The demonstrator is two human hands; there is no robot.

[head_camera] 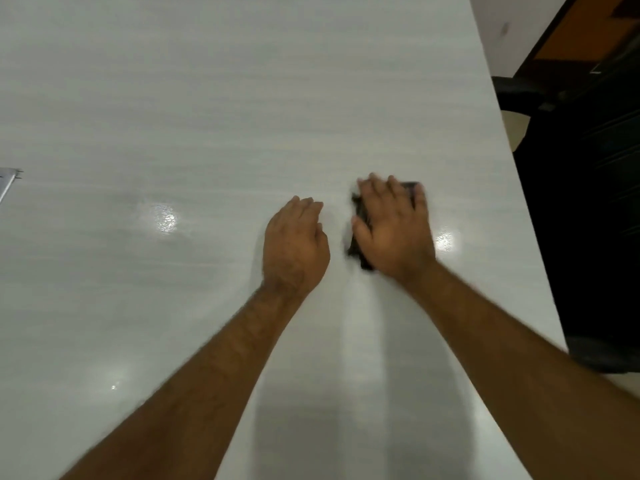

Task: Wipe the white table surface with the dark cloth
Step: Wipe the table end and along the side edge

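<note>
The white table [207,116] fills most of the view. My right hand [393,225] lies flat with spread fingers on the dark cloth [358,237], pressing it onto the table right of centre. Only the cloth's left edge and a far corner [410,187] show from under the hand. My left hand [294,244] rests on the bare table just left of the cloth, its fingers together and holding nothing. The frame is blurred around the right hand.
A black office chair [581,168] stands past the table's right edge. A grey flat object [7,183] pokes in at the left edge. Bright lamp reflections [164,218] shine on the surface.
</note>
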